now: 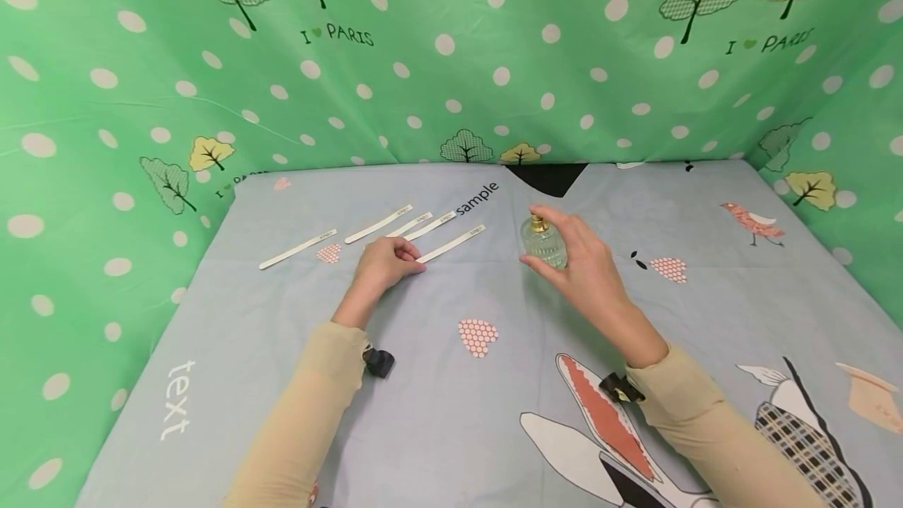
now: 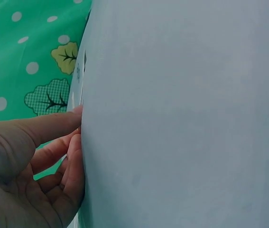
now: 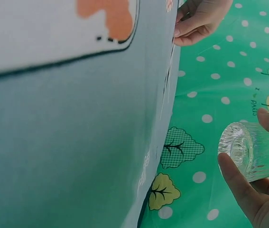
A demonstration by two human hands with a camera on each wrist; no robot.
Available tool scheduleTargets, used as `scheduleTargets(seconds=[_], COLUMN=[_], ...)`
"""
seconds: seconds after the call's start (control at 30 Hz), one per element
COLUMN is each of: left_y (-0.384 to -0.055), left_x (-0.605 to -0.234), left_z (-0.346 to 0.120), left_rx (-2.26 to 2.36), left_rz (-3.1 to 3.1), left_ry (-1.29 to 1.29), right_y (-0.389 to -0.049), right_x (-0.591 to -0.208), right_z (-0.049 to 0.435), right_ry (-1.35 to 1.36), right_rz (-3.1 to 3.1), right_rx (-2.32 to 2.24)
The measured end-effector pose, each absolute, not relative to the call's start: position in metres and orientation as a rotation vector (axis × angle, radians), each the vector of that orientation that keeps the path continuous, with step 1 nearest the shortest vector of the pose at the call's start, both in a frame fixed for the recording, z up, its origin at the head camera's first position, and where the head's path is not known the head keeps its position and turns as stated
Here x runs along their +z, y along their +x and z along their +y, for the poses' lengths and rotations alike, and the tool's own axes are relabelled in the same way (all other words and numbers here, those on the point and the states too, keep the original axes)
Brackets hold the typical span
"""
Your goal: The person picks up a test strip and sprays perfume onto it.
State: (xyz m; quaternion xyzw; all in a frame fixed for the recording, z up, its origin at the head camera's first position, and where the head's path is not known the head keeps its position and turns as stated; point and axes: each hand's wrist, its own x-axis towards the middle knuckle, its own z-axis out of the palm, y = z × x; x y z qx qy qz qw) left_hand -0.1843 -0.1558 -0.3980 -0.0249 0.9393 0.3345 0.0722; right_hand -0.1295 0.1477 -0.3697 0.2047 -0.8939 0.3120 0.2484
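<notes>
Plainly apart at the far left, a white paper test strip (image 1: 297, 250) is laid on the grey-blue printed cloth (image 1: 437, 414). Farther right, three more strips (image 1: 378, 224) are set near one another, two being partly covered by the left hand (image 1: 384, 263). Between its thumb and fingers the near end of a fifth strip (image 1: 453, 244) is pinched narrowly; whether it is lifted cannot be told. The neighbours could be dragged askew if the knuckles were swept sideways. Well to the right, a clear glass perfume bottle (image 1: 542, 249) is held above the cloth by the right hand (image 1: 591, 265), index finger at its gold neck (image 1: 539, 223), thumb low. Smooth glass being gripped by digits alone, a slip could be caused by a hard downward press; by poor aim, cloth or hand could be wetted.
</notes>
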Motion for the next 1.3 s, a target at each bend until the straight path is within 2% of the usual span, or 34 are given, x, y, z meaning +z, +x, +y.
scheduleTargets(seconds=[0.87, 1.3], left_y=[-0.182, -0.176], left_x=[-0.406, -0.394], left_z=[-0.167, -0.175], left_rx=[1.180, 1.333], left_rz=[2.800, 2.828], left_ry=[-0.037, 0.002], right_y=[-0.128, -0.129], right_x=[-0.374, -0.375], right_z=[0.146, 0.147], right_ry=[0.571, 0.567], right_rz=[-2.441, -2.433], right_rx=[0.845, 0.828])
